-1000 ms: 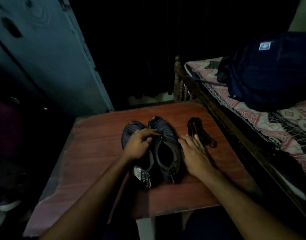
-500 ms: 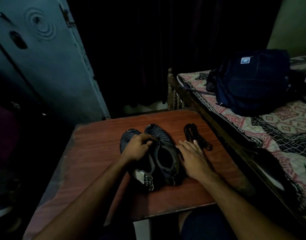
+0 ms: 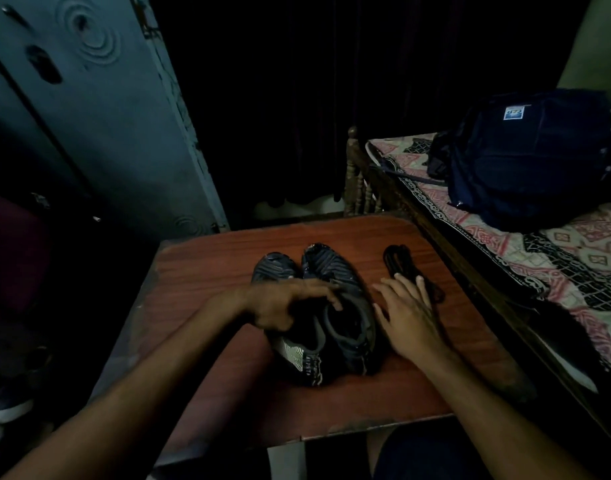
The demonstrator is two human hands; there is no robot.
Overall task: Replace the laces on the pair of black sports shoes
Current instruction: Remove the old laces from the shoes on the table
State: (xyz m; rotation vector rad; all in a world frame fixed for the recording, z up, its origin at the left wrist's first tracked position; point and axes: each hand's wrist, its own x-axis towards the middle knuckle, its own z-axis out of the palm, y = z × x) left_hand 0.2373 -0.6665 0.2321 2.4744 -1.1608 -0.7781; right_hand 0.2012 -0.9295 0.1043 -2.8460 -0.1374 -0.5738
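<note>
While dim: black sports shoes (image 3: 317, 313) mid-table (image 3: 207, 271), spare laces (image 3: 409, 271) just right of shoes. Left hand (image 3: 283, 306) draped over shoes, fingers loosely bent, grip uncertain. Right hand (image 3: 408, 317) flat, fingertips touching laces. Risk: black-on-black, eyelets easily missed.

Left hand (image 3: 283, 306) covers left shoe (image 3: 297, 355) middle, grip unclear; backpack (image 3: 532, 161) and bed (image 3: 574, 258) cut off right.

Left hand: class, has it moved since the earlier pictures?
Yes. Judged against the right shoe, the left hand has reached rightward, its fingers now stretching over that shoe's opening.
</note>
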